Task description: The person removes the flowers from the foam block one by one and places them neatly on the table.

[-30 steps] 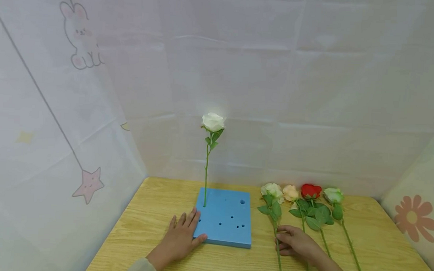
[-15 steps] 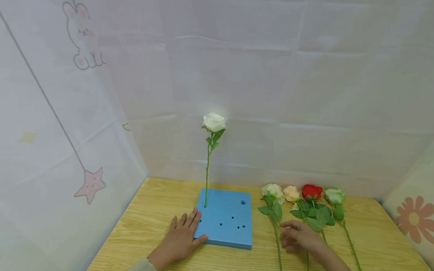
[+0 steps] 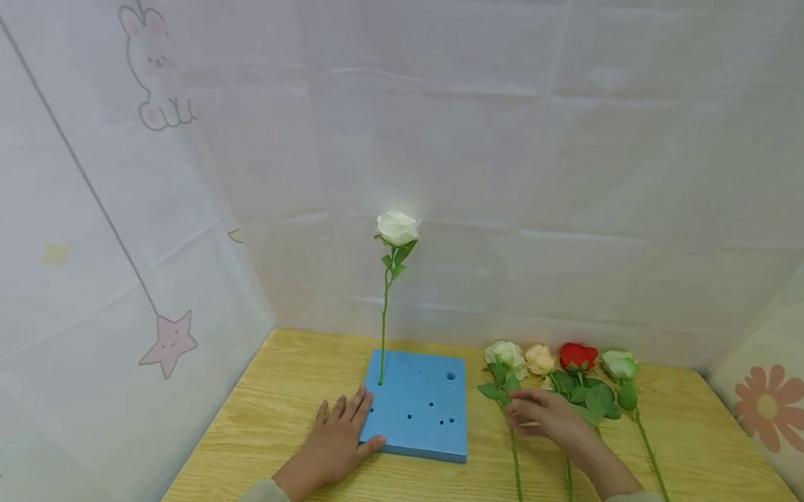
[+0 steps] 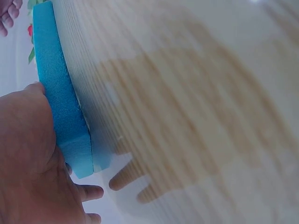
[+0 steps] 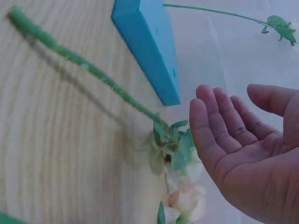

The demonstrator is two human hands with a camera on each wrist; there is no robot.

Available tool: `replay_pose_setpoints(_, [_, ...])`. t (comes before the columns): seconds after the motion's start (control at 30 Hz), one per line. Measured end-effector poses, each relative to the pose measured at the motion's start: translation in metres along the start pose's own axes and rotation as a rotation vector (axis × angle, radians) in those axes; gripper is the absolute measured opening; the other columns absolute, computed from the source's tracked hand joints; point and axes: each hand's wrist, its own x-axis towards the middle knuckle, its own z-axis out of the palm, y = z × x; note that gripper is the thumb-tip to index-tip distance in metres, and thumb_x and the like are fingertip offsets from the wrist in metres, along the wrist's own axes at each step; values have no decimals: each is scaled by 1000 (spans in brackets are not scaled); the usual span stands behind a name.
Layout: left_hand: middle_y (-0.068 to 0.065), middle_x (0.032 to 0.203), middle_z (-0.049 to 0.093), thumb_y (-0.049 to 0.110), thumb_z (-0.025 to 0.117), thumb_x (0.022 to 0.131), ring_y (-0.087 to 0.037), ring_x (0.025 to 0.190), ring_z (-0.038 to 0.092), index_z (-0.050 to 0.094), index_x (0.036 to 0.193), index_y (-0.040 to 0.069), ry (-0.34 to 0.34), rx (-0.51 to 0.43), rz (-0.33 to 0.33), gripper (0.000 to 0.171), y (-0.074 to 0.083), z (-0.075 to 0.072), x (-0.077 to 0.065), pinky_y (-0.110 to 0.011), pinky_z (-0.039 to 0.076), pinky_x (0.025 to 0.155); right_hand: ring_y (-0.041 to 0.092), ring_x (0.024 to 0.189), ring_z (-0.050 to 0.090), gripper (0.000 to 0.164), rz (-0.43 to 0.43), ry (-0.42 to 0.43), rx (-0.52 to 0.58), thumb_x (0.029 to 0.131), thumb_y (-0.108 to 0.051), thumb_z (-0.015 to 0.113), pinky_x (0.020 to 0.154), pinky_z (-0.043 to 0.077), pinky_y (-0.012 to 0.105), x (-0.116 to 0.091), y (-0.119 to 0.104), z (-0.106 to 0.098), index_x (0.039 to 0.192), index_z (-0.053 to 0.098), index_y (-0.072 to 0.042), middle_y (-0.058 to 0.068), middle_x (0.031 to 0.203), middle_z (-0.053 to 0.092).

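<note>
My left hand lies with straight fingers on the left edge of the blue foam block; the left wrist view has the palm beside the block's side. A white rose stands upright in one of the block's holes. To the right, a cream-white rose lies flat on the table, its leaves and stem pointing toward me. Just over its leaves is my right hand, holding nothing; the right wrist view shows its fingers loosely extended, apart from the stem.
Farther right lie a peach rose, a red rose and a greenish-white rose. Several small holes dot the block. A pale printed cloth hangs behind the wooden table.
My right hand has come away from the cream-white rose's stem, first slightly right, then up toward its leaves. The left hand has stayed on the block.
</note>
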Motion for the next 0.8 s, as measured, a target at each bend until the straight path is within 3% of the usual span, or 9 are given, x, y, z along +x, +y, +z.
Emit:
replay_pose_setpoints(0.17, [-8, 170, 14, 75, 33, 98, -46, 150, 25, 17, 165, 16, 4, 7, -2, 90, 1, 0, -1, -72, 11, 116, 38, 119, 63, 58, -45, -19, 15, 105, -32, 58, 101, 51, 53, 8, -11, 9, 145, 45, 8, 15, 124, 66])
replay_pose_setpoints(0.4, [-8, 170, 14, 75, 32, 98, -45, 150, 25, 16, 165, 17, 4, 5, 2, 90, 0, 0, 0, -72, 11, 116, 36, 120, 63, 49, -65, 18, 26, 105, -30, 60, 101, 51, 50, 21, -23, 26, 143, 52, 1, 15, 131, 64])
replay_pose_setpoints(0.8, [-8, 170, 14, 73, 34, 99, -45, 150, 24, 16, 165, 17, 3, -1, 4, 89, 0, -1, 0, -72, 11, 116, 35, 119, 64, 54, -121, 49, 59, 102, -31, 64, 102, 51, 49, 40, -33, 41, 144, 51, -1, 19, 135, 61])
